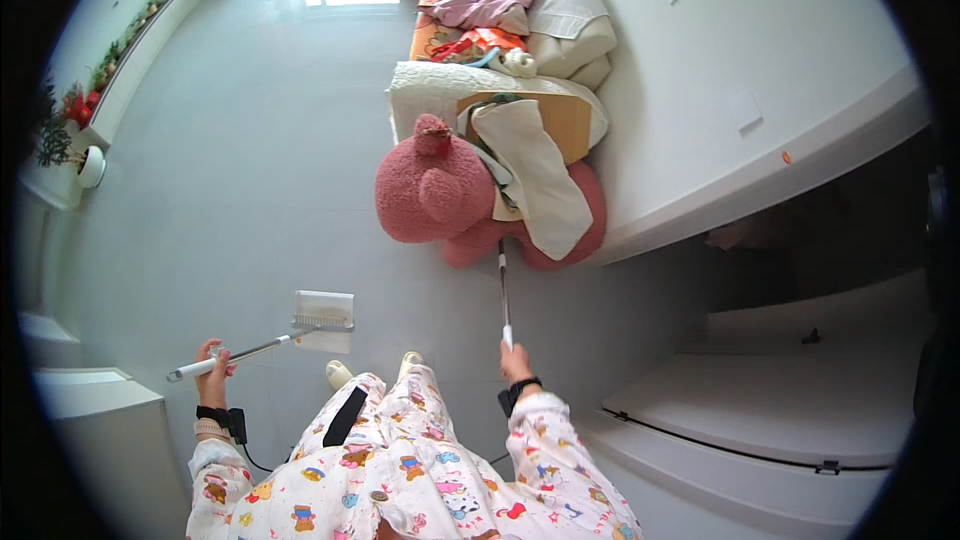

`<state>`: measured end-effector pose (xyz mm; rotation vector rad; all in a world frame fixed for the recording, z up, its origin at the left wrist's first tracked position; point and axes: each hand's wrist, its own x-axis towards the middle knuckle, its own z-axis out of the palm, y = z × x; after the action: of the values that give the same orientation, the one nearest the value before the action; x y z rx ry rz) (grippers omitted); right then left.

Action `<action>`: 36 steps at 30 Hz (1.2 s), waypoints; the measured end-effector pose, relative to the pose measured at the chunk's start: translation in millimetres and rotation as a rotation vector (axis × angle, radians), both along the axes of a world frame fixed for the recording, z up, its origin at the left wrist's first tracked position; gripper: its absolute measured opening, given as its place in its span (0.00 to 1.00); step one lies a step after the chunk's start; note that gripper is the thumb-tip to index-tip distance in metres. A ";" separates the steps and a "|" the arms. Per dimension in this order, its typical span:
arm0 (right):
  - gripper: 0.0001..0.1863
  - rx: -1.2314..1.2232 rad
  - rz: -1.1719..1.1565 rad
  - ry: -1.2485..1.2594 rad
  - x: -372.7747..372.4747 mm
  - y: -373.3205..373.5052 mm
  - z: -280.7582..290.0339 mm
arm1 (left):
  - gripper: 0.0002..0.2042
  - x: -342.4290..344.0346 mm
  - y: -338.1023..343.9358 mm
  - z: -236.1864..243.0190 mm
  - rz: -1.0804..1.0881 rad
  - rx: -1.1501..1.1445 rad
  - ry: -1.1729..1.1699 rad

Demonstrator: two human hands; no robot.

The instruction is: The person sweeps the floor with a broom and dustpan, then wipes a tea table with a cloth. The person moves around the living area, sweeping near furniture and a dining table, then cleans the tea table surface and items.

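Observation:
My left hand (pixel 213 367) is closed around the handle of a long-handled dustpan (pixel 336 308), whose white, comb-edged pan sits on the grey floor to the left of my feet. With my right hand (pixel 516 364) I grip the white end of a broom handle (pixel 505 290). This thin pole runs forward to the foot of a large pink plush toy (pixel 455 202), and its far end is hidden there. A cream cloth (pixel 530 170) lies draped over the plush toy.
Behind the plush toy, a sofa (pixel 568 35) holds a wooden board (pixel 562 125) and crumpled clothes (pixel 490 0). A white wall bounds the right side, with a dark opening nearer me. Potted plants (pixel 92 166) line the far left, and a white cabinet (pixel 110 430) stands at near left.

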<state>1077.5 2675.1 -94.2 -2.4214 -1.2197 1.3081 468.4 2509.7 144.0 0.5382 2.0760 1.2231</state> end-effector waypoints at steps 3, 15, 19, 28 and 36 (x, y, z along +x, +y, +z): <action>0.28 0.181 0.197 -0.269 -6.7 60.8 -40.4 | 0.13 2.6 -10.2 -0.3 0.027 -0.015 -0.021; 0.19 -0.300 0.398 -0.394 66.1 -68.1 -1.7 | 0.13 -25.9 -26.4 -36.9 0.045 -0.032 -0.046; 0.17 -0.320 0.317 -0.054 24.6 -156.3 90.8 | 0.13 -37.4 -24.3 -52.7 -0.002 -0.016 -0.076; 0.15 -0.421 -0.332 0.332 -25.4 -235.2 187.2 | 0.12 -64.5 -18.3 -84.5 -0.192 0.042 -0.089; 0.15 -0.590 -0.684 0.693 -66.7 -173.0 163.5 | 0.12 -90.7 -19.4 -77.9 -0.283 0.048 -0.087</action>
<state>1010.7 2502.0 69.2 -2.0147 0.1826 2.1239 377.7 2490.3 66.0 0.7590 1.8288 1.1110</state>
